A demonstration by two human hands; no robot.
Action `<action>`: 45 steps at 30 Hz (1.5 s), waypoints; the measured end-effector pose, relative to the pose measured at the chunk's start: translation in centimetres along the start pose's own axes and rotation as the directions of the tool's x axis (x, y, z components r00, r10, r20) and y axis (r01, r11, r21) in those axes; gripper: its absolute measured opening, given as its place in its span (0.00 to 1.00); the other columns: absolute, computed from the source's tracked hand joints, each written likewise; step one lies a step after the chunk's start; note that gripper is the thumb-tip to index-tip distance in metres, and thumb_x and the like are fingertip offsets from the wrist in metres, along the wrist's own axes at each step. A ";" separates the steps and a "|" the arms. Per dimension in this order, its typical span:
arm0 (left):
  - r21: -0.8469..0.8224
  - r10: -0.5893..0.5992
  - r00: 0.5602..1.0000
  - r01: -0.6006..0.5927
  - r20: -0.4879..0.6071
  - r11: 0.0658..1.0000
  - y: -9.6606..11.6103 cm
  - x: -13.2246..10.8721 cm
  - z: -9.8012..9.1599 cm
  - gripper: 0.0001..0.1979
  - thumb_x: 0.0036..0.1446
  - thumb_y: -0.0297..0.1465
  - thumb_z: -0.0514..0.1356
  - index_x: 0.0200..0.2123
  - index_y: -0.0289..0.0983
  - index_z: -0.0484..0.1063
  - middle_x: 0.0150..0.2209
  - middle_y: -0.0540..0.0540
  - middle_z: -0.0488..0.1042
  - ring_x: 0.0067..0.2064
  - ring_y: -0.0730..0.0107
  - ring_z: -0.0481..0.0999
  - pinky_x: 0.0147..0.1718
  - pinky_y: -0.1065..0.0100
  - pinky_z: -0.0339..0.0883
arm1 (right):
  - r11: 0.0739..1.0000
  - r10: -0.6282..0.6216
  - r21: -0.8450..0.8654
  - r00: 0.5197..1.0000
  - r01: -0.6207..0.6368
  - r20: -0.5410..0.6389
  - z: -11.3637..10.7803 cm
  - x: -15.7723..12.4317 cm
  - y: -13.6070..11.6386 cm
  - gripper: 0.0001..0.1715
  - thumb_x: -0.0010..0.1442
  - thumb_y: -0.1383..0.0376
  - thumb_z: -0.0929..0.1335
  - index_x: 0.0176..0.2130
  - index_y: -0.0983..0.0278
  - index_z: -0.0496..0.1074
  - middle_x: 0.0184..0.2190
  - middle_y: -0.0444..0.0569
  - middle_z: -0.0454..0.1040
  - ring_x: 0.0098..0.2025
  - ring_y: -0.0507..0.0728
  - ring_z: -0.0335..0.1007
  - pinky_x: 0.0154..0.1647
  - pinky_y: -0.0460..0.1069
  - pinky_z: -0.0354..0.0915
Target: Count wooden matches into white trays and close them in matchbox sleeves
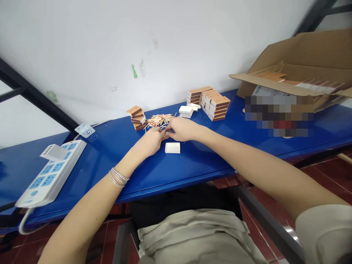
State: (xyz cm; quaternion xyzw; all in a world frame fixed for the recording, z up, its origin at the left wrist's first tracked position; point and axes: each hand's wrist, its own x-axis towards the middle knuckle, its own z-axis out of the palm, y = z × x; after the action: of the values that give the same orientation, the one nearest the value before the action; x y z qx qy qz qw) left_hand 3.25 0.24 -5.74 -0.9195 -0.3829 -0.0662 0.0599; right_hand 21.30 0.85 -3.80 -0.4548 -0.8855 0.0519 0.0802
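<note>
Two bare hands work at the middle of a blue worktop [203, 159], with things spread along it from left to right. At the far left lies a white power strip [49, 172] with blue sockets, its cable dropping over the near edge. Next comes the left hand [150, 142], silver bracelets [119, 177] on its wrist, with the fingers drawn in and reaching toward the right hand [183, 129]. That hand is also curled, and its fingertips meet the other's at the near edge of a loose heap of red-tipped matchsticks [159, 120]. Whether either hand is gripping a matchstick is too small to tell. Beyond the heap on its left stands a short stack of matchboxes [136, 118], slightly askew. A lone white box [172, 147] lies on the worktop just nearer than the hands. Past the heap on the right are a few white boxes [186, 111], then tidy orange-topped stacks of matchboxes [216, 106]. So far, many boxes stand stacked, while the matchsticks lie loose in their heap. Whether the boxes are filled cannot be told from here. At the far right, an open cardboard carton [299, 55] rests on the worktop, with more boxes inside.
</note>
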 end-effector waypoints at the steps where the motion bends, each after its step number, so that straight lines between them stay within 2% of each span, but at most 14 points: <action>1: -0.005 -0.006 1.000 0.006 -0.003 1.000 0.0 0.0 0.1 0.13 0.65 0.26 0.52 0.44 0.29 0.75 0.38 0.38 0.73 0.38 0.62 0.74 0.40 0.63 0.68 | 0.999 0.018 -0.036 1.000 -0.018 0.007 0.0 -0.1 -0.4 0.17 0.63 0.60 0.65 0.42 0.69 0.77 0.39 0.60 0.78 0.41 0.61 0.74 0.35 0.50 0.62; 5: -0.045 -0.015 0.999 0.013 -0.049 0.999 0.0 0.0 0.5 0.13 0.66 0.27 0.51 0.39 0.30 0.76 0.35 0.39 0.72 0.37 0.63 0.73 0.39 0.63 0.68 | 0.991 0.050 -0.130 0.997 -0.043 0.052 0.0 -0.6 -1.8 0.16 0.66 0.64 0.62 0.45 0.68 0.75 0.47 0.62 0.75 0.48 0.64 0.73 0.39 0.51 0.66; 11: -0.015 -0.084 0.995 0.084 -0.053 0.996 -0.3 0.1 1.2 0.16 0.66 0.28 0.50 0.37 0.29 0.77 0.34 0.39 0.69 0.35 0.63 0.70 0.37 0.63 0.66 | 0.980 0.004 -0.198 0.999 0.006 0.049 0.6 -0.4 -1.6 0.18 0.67 0.67 0.59 0.44 0.68 0.76 0.48 0.63 0.72 0.49 0.65 0.72 0.41 0.53 0.67; 16: -0.056 -0.019 0.999 0.016 -0.046 0.998 -0.6 0.1 1.1 0.14 0.65 0.28 0.52 0.40 0.30 0.77 0.35 0.40 0.68 0.36 0.63 0.69 0.38 0.62 0.66 | 0.980 -0.035 -0.196 0.998 0.046 0.060 0.9 -0.1 -1.1 0.17 0.66 0.67 0.60 0.44 0.68 0.76 0.48 0.62 0.72 0.47 0.64 0.73 0.38 0.52 0.66; 22: 0.007 -0.056 0.998 0.056 -0.025 0.998 -0.1 0.0 0.7 0.17 0.65 0.26 0.49 0.34 0.29 0.76 0.34 0.38 0.69 0.35 0.63 0.70 0.36 0.62 0.66 | 0.981 -0.038 -0.186 0.998 0.048 0.057 0.8 0.0 -1.3 0.17 0.66 0.66 0.60 0.43 0.68 0.75 0.46 0.61 0.73 0.45 0.64 0.74 0.36 0.52 0.65; 32: 0.049 -0.052 0.998 0.053 -0.024 0.997 -0.1 0.0 0.8 0.14 0.63 0.24 0.50 0.36 0.29 0.76 0.33 0.38 0.71 0.36 0.61 0.72 0.37 0.62 0.68 | 0.983 -0.053 -0.176 0.998 0.056 0.024 0.9 0.0 -1.2 0.15 0.65 0.67 0.61 0.43 0.69 0.74 0.47 0.63 0.72 0.44 0.63 0.73 0.37 0.52 0.66; 38: 0.017 -0.020 0.999 0.021 -0.029 1.000 0.0 0.0 0.7 0.13 0.63 0.23 0.49 0.36 0.30 0.74 0.34 0.37 0.71 0.37 0.60 0.71 0.37 0.61 0.68 | 0.994 -0.036 -0.103 0.996 0.045 0.085 1.1 0.1 -0.7 0.15 0.66 0.64 0.60 0.45 0.70 0.71 0.48 0.64 0.71 0.45 0.64 0.73 0.36 0.51 0.65; 45: 0.000 -0.007 1.000 0.007 -0.014 1.000 -0.1 0.1 0.7 0.11 0.63 0.23 0.50 0.33 0.31 0.72 0.34 0.38 0.71 0.38 0.60 0.71 0.38 0.61 0.67 | 0.994 -0.070 -0.076 0.990 0.080 0.126 0.9 0.1 -0.4 0.15 0.67 0.65 0.60 0.44 0.71 0.70 0.48 0.65 0.72 0.46 0.63 0.72 0.37 0.51 0.65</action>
State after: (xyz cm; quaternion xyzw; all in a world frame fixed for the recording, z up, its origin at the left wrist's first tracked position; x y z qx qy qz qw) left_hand 3.34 0.51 -6.43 -0.9176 -0.3859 -0.0727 0.0623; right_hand 20.76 0.65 -4.57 -0.4199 -0.9066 0.0411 0.0089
